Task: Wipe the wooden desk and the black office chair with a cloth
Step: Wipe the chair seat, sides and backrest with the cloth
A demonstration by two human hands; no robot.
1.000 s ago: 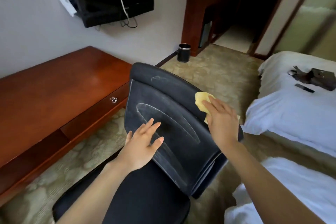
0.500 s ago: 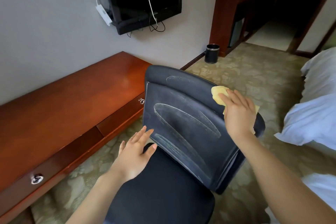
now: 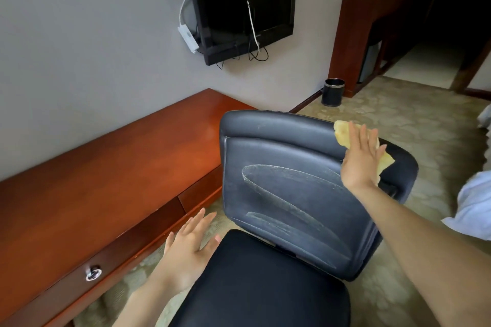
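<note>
The long reddish-brown wooden bench (image 3: 106, 180) runs along the grey wall, left of the black padded office chair (image 3: 292, 194), whose backrest shows pale wipe streaks. A black wall-mounted television (image 3: 239, 2) hangs above. White bedding (image 3: 475, 204) lies at the right edge, and a small black waste bin (image 3: 333, 91) stands on the carpet beyond. The right hand (image 3: 360, 159), fingers straight, presses the crumpled yellow cloth (image 3: 342, 133) on the backrest's upper right corner, farther out than a second ago. The left hand (image 3: 191, 244), spread and holding nothing, has left the backrest and is beside the seat's left edge.
</note>
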